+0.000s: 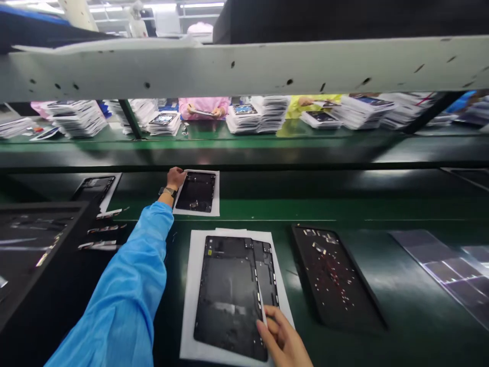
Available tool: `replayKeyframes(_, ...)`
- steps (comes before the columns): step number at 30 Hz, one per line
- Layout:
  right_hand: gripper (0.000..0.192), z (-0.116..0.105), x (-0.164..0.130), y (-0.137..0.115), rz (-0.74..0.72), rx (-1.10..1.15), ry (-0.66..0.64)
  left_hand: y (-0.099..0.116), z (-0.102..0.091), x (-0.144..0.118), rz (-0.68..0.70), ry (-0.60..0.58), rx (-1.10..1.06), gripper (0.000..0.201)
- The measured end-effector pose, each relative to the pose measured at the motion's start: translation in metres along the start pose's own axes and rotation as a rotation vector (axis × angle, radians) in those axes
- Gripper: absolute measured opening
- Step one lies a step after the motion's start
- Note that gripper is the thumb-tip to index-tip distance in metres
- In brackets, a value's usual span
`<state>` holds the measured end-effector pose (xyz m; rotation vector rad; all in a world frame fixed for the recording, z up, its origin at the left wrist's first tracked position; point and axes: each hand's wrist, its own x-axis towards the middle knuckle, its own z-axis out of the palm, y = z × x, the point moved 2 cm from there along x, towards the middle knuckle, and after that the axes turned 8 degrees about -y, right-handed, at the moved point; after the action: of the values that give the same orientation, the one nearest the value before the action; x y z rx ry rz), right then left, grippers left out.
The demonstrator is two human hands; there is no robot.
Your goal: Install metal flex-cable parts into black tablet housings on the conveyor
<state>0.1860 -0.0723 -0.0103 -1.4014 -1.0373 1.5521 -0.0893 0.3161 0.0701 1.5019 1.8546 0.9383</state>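
Observation:
My right hand (284,336) pinches the lower right edge of a black tablet back cover (229,295), thumb on top. That cover overlaps a second black cover (266,272), and both are over white sheets (191,306). My left hand (175,177), in a blue sleeve with a watch at the wrist, reaches far forward. Its fingers are closed at the upper left corner of a white sheet (216,204) bearing another black tablet cover (196,191) with small parts inside. The fingertips there are partly hidden.
To the right lies a black tray (332,275) with small scattered parts, then dark film sheets (439,255). A black box (49,244) stands at left, several strips beside it. Another cover (93,189) lies beyond. A white shelf beam (244,69) crosses above; co-workers sit behind stacks.

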Motion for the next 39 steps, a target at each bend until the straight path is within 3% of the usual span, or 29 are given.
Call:
replayKeyframes(3, 0.045, -0.008, 0.0, -0.005, -0.104, -0.397, -0.011, 0.005, -0.015, -0.027, 0.035, 0.051, -0.047, 0.013)
replayKeyframes(6, 0.042, -0.012, -0.003, -0.005, -0.224, -0.686, 0.092, 0.016, -0.031, -0.073, 0.089, 0.082, -0.092, 0.008)
replayKeyframes(10, 0.037, -0.006, -0.012, -0.001, -0.354, -0.881, 0.2, 0.036, -0.052, -0.18, 0.296, 0.069, -0.196, 0.012)
replayKeyframes(12, 0.035, -0.003, -0.016, 0.001, -0.407, -0.926, 0.234, 0.038, -0.058, -0.243, 0.316, 0.101, -0.225, 0.016)
replayKeyframes(16, 0.031, 0.001, -0.017, 0.002, -0.478, -0.966, 0.252, 0.008, -0.051, -0.345, 0.139, 0.091, -0.201, 0.02)
replayKeyframes(19, 0.029, 0.001, -0.012, 0.001, -0.514, -0.999, 0.258, -0.026, -0.043, -0.388, 0.072, 0.009, -0.1, 0.019)
replayKeyframes(21, 0.028, 0.002, -0.007, 0.0, -0.54, -1.008, 0.256, -0.046, -0.042, -0.408, 0.064, 0.018, -0.046, 0.018)
replayKeyframes(25, 0.026, 0.005, -0.001, 0.0, -0.624, -0.958, 0.251, -0.076, -0.054, -0.436, 0.067, 0.089, 0.089, 0.017)
replayKeyframes(29, 0.021, 0.009, -0.003, 0.0, -0.708, -0.849, 0.153, -0.097, -0.078, -0.438, -0.009, 0.188, 0.375, 0.016)
replayKeyframes(32, 0.018, 0.009, -0.006, -0.001, -0.737, -0.764, 0.085, -0.104, -0.1, -0.418, -0.09, 0.187, 0.548, 0.018)
replayKeyframes(34, 0.017, 0.007, -0.006, -0.003, -0.723, -0.713, 0.043, -0.105, -0.111, -0.394, -0.16, 0.126, 0.623, 0.023)
replayKeyframes(39, 0.02, 0.007, -0.003, -0.006, -0.613, -0.634, -0.044, -0.107, -0.116, -0.331, -0.28, -0.052, 0.751, 0.036)
